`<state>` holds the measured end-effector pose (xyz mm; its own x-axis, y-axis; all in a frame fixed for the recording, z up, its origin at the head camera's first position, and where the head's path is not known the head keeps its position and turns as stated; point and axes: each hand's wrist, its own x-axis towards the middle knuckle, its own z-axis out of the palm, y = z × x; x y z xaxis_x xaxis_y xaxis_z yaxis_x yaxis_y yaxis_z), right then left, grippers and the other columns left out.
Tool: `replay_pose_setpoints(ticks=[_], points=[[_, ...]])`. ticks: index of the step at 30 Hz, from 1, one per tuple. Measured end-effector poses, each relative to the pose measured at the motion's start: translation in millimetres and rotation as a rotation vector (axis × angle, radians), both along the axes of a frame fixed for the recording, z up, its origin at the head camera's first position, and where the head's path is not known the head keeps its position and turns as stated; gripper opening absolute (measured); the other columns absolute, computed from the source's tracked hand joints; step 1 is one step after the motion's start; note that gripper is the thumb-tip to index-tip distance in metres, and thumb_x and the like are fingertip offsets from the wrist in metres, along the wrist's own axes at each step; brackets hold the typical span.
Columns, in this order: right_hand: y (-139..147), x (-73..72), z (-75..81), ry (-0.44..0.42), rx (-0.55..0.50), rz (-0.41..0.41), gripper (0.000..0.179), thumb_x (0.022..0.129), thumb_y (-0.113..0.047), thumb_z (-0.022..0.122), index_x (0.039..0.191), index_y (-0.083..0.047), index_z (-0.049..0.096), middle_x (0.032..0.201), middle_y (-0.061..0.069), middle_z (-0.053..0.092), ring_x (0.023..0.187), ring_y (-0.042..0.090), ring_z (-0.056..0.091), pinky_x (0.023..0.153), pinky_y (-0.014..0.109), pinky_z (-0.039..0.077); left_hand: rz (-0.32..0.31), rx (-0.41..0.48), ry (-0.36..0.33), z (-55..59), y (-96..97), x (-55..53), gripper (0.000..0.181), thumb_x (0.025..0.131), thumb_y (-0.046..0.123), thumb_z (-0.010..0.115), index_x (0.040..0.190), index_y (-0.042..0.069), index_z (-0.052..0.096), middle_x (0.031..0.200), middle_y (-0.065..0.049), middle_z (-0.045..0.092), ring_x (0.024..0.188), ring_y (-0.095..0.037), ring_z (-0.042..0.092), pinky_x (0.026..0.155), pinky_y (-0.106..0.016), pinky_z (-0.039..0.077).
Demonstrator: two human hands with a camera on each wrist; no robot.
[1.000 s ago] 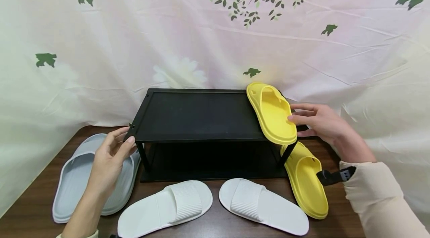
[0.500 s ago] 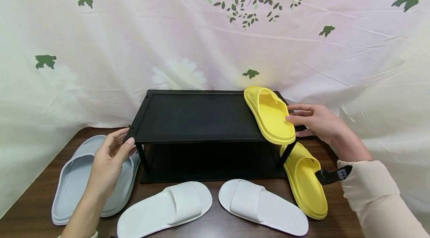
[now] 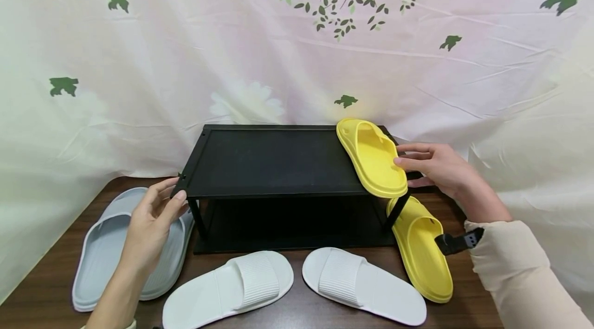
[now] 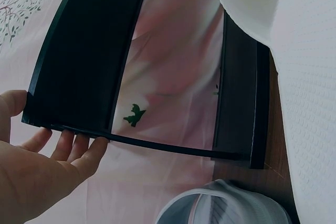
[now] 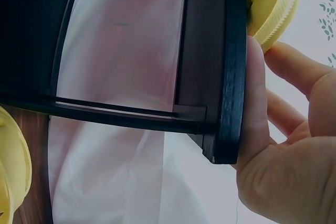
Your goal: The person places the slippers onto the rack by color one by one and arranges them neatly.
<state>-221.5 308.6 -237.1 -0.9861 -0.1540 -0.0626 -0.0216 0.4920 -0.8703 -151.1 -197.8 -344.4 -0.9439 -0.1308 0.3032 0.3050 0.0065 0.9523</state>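
A black two-tier shoe rack stands in the middle of the head view. At its front left corner, my left hand grips the edge, the thumb at the front and several fingers along the side. One yellow slipper lies at the right end of the top shelf, its heel reaching the front edge. My right hand is beside it with fingers extended, the thumb touching the slipper's side. In the right wrist view, one finger lies against the rack's edge.
Another yellow slipper sits on the brown table by the rack's right leg. Two white slippers, one left and one right, lie in front. Grey slippers are at the left, partly behind my left arm. A patterned cloth hangs behind.
The view has tilted slightly. The yellow slipper on top has shifted a little to the left, my right hand moving with it. My left hand stays at the rack's corner.
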Motion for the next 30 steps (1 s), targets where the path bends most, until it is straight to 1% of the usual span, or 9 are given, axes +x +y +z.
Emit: replay_pose_setpoints(ticks=[8,12,14,16,19,22,25,28,30], points=[[0.4,2.5,0.0,0.033,-0.012,0.004,0.063,0.101,-0.027,0.068,0.147,0.007,0.043,0.143,0.028,0.047,0.096,0.004,0.066,0.082,0.037,0.062,0.002,-0.008,0.002,0.3,-0.9,-0.4,0.043,0.104,0.016,0.061,0.144,0.005,0.048,0.131,-0.004,0.052,0.109,-0.014,0.058,0.090,-0.016,0.054],[4.0,5.9,-1.7,0.055,-0.024,0.013,0.060,0.101,-0.024,0.068,0.146,0.008,0.045,0.136,0.021,0.055,0.097,0.005,0.067,0.082,0.037,0.062,-0.003,-0.002,-0.011,-0.3,-0.9,-0.1,0.043,0.104,0.016,0.061,0.144,0.005,0.048,0.132,-0.004,0.051,0.109,-0.015,0.058,0.090,-0.017,0.054],[5.5,8.2,-2.8,0.065,-0.031,0.021,0.059,0.101,-0.022,0.068,0.146,0.008,0.044,0.134,0.018,0.056,0.098,0.006,0.068,0.082,0.037,0.062,-0.003,-0.005,-0.011,-0.4,-0.8,0.2,0.044,0.104,0.016,0.060,0.144,0.005,0.047,0.132,-0.005,0.050,0.109,-0.015,0.057,0.090,-0.017,0.054],[6.6,11.1,-3.8,0.071,-0.043,0.032,0.059,0.101,-0.021,0.067,0.147,0.008,0.043,0.135,0.019,0.055,0.099,0.007,0.068,0.082,0.037,0.062,-0.001,-0.004,-0.009,-0.4,-0.7,0.4,0.043,0.104,0.016,0.060,0.144,0.005,0.047,0.133,-0.005,0.050,0.109,-0.014,0.058,0.090,-0.017,0.054],[8.1,16.6,-4.7,0.086,-0.057,0.052,0.059,0.102,-0.019,0.065,0.149,0.008,0.040,0.141,0.024,0.050,0.101,0.007,0.068,0.082,0.037,0.062,0.002,0.002,-0.009,-0.2,-0.6,0.4,0.043,0.104,0.016,0.060,0.144,0.004,0.047,0.133,-0.006,0.050,0.109,-0.014,0.058,0.090,-0.017,0.054],[10.0,23.0,-4.9,0.096,-0.069,0.056,0.059,0.103,-0.018,0.064,0.150,0.007,0.039,0.144,0.023,0.048,0.103,0.007,0.067,0.083,0.038,0.062,0.010,-0.009,-0.014,-0.1,-0.4,0.1,0.044,0.104,0.017,0.061,0.144,0.005,0.047,0.133,-0.006,0.050,0.109,-0.014,0.058,0.089,-0.016,0.054],[13.0,29.4,-6.0,0.114,-0.083,0.057,0.060,0.102,-0.018,0.064,0.150,0.007,0.038,0.142,0.015,0.051,0.107,0.009,0.066,0.084,0.040,0.062,0.015,-0.020,-0.017,-0.1,-0.2,-0.4,0.045,0.104,0.018,0.061,0.144,0.004,0.047,0.133,-0.006,0.049,0.110,-0.015,0.057,0.089,-0.016,0.054],[16.9,35.1,-8.6,0.139,-0.087,0.067,0.059,0.102,-0.015,0.064,0.150,0.007,0.039,0.136,0.006,0.057,0.108,0.010,0.067,0.084,0.041,0.062,0.013,-0.019,-0.017,-0.1,-0.1,-0.6,0.044,0.104,0.018,0.061,0.144,0.004,0.047,0.133,-0.007,0.049,0.109,-0.015,0.057,0.089,-0.017,0.054],[20.8,38.8,-11.1,0.163,-0.083,0.079,0.055,0.102,-0.012,0.064,0.150,0.004,0.042,0.131,0.001,0.060,0.109,0.010,0.067,0.083,0.040,0.062,0.012,-0.018,-0.016,0.0,0.0,-0.8,0.044,0.104,0.018,0.061,0.144,0.004,0.047,0.133,-0.007,0.049,0.109,-0.015,0.057,0.089,-0.017,0.054]])
